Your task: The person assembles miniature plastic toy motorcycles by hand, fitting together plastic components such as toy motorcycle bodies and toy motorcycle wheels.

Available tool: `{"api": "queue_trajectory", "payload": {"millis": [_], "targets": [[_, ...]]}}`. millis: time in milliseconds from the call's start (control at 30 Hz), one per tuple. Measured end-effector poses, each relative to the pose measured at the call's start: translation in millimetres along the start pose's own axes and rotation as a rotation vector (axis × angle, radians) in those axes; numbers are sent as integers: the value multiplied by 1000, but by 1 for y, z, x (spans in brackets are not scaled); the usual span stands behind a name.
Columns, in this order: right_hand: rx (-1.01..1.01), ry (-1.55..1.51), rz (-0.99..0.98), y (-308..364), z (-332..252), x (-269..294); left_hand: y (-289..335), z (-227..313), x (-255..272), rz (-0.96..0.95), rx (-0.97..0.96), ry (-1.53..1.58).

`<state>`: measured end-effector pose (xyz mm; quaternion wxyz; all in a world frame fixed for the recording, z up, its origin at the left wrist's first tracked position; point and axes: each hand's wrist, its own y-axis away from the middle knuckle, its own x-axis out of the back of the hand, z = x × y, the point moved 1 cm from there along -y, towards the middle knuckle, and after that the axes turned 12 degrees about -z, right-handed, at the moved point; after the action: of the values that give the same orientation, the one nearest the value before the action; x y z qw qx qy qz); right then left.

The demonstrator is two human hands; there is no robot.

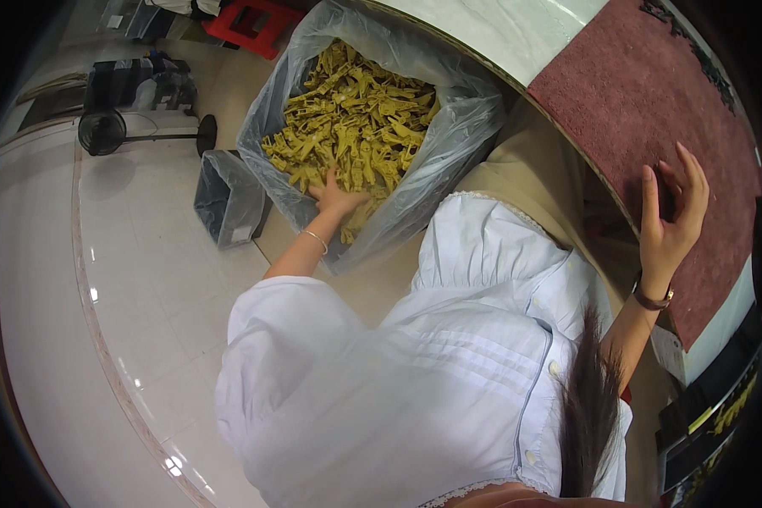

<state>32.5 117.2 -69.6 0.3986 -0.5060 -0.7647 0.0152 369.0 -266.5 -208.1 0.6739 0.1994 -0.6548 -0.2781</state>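
Inside one big plastic-lined bin (267,118), yellow pieces (360,127) lie heaped, too many to count; the left hand (340,201) dips in, its grip hidden! Well apart, the right hand (674,222) spreads above the desk (516,25)'s red mat (618,93). One smaller bin (220,199) stands alongside.

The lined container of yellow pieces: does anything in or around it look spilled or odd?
Nothing looks spilled: the yellow pieces lie jumbled inside the clear liner, with the left hand at them. The black fan appears sideways, but the wide lens may cause that.
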Motion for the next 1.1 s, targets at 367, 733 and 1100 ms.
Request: {"api": "queue_trajectory", "payload": {"millis": [367, 733, 1100], "targets": [[-97, -64, -33, -1, -3, 0, 6, 12, -8, 119, 42, 42], [-137, -31, -100, 0, -2, 1, -3, 25, -7, 29, 109, 81], [-153, -72, -95, 3, -1, 2, -2, 8, -8, 186, 106, 73]]}}
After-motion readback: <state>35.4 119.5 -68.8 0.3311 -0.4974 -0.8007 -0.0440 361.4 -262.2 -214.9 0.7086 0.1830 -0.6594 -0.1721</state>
